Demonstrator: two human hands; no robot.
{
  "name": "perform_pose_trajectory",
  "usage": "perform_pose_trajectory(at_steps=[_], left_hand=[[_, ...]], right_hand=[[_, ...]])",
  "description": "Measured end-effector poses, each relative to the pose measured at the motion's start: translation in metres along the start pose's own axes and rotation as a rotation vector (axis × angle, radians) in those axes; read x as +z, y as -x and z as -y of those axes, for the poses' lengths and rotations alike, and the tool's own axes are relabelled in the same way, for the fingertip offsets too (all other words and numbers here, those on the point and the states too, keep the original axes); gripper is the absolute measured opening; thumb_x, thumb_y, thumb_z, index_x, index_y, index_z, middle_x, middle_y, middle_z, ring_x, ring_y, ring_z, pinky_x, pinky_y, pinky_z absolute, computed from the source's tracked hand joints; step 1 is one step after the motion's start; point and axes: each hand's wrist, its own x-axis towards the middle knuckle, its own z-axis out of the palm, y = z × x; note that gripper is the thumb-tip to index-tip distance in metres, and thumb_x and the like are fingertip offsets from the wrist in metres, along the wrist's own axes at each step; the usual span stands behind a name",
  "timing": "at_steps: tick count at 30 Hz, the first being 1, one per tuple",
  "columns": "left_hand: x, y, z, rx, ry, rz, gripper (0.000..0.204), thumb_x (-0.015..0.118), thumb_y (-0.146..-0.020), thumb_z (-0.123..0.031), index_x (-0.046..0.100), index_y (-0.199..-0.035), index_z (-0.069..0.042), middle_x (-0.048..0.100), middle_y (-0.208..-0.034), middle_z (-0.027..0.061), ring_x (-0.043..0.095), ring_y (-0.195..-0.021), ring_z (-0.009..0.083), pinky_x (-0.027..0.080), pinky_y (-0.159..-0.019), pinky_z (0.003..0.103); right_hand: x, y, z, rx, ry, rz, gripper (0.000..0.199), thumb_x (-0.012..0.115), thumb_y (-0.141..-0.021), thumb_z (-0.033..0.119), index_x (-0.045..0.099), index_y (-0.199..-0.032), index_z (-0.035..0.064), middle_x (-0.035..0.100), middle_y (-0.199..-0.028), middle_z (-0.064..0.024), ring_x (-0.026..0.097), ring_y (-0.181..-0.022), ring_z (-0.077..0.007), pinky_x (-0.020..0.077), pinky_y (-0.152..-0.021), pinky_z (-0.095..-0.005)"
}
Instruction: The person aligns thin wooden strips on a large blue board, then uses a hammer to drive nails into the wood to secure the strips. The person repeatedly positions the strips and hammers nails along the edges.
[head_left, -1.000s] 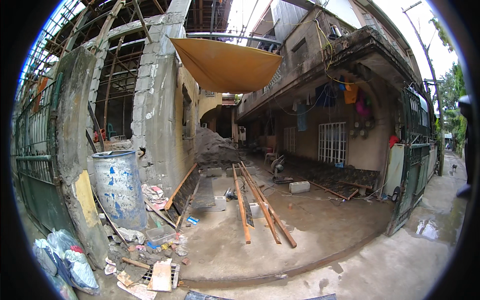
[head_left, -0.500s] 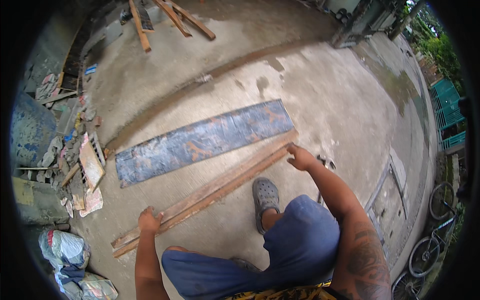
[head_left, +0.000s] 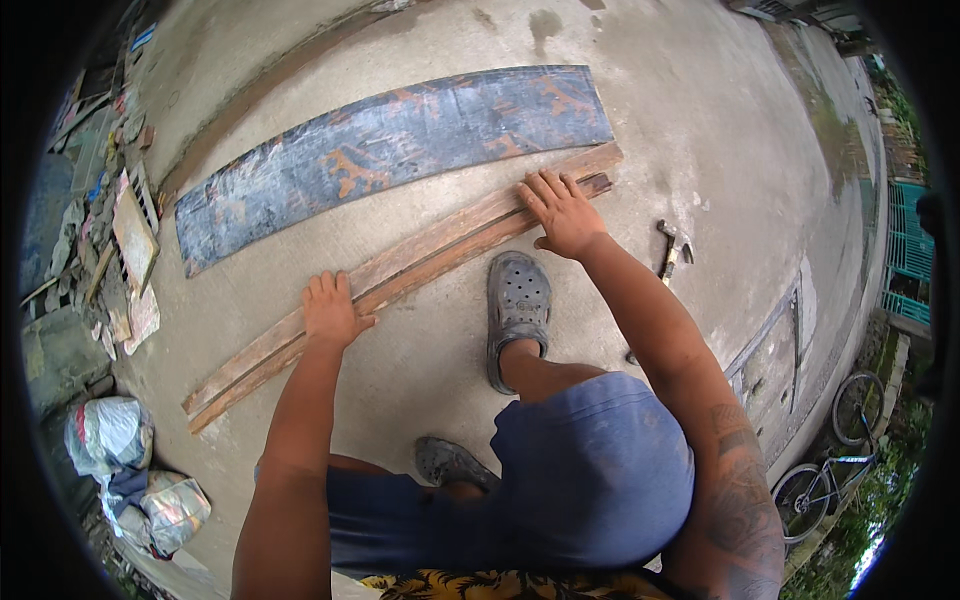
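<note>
Two long wooden planks (head_left: 440, 243) lie side by side on the concrete in front of me, running from lower left to upper right. My left hand (head_left: 335, 310) rests on top of them toward the left end, fingers stretched out, thumb apart. Nearer the right end, my right hand (head_left: 562, 215) lies across both planks with its fingers extended. A wide sheet of dark, scuffed plywood (head_left: 400, 150) lies flat just beyond them, its brown stains showing. To the right of my right forearm a claw hammer (head_left: 672, 248) is on the ground, partly hidden by the arm.
My foot in a grey clog (head_left: 520, 305) stands close to the planks. Rubble and scrap boards (head_left: 130, 235) line the left side, with stuffed plastic bags (head_left: 110, 435) nearer me. At the right edge are a bicycle (head_left: 825, 485) and a green gate (head_left: 908, 235).
My view has tipped downward. Both hands have moved inward along the planks, the right one away from their far end, and now lie over the tops.
</note>
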Motion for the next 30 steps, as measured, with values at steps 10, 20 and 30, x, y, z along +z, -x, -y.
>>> perform_pose_trajectory(at_steps=[10, 20, 30], left_hand=[[-0.001, -0.007, -0.002, -0.032, 0.039, 0.041, 0.08, 0.092, -0.078, -0.057, 0.061, -0.136, -0.01, 0.055, -0.13, 0.01, 0.049, -0.126, 0.0291, 0.04, -0.109, 0.045], [0.0, -0.012, -0.004, -0.045, 0.126, 0.058, 0.086, 0.096, -0.073, -0.05, 0.06, -0.139, -0.009, 0.055, -0.133, 0.0118, 0.049, -0.13, 0.0312, 0.039, -0.111, 0.046], [0.007, -0.015, -0.004, -0.06, 0.084, 0.066, 0.085, 0.094, -0.073, -0.052, 0.061, -0.138, -0.008, 0.055, -0.131, 0.0121, 0.049, -0.128, 0.0316, 0.038, -0.112, 0.046]], right_hand=[[-0.018, -0.052, 0.016, -0.145, -0.026, 0.101, 0.092, 0.081, -0.092, 0.042, 0.033, -0.167, 0.019, 0.045, -0.165, -0.0072, 0.041, -0.154, -0.0297, 0.0304, -0.129, -0.0504], [-0.009, -0.05, 0.017, -0.131, 0.079, 0.091, 0.093, 0.079, -0.093, 0.042, 0.03, -0.168, 0.0164, 0.043, -0.167, -0.0086, 0.04, -0.155, -0.0304, 0.0332, -0.128, -0.0505], [-0.006, -0.05, 0.02, -0.122, 0.074, 0.068, 0.092, 0.078, -0.094, 0.043, 0.031, -0.168, 0.0167, 0.042, -0.168, -0.0083, 0.038, -0.157, -0.0304, 0.0329, -0.129, -0.0493]])
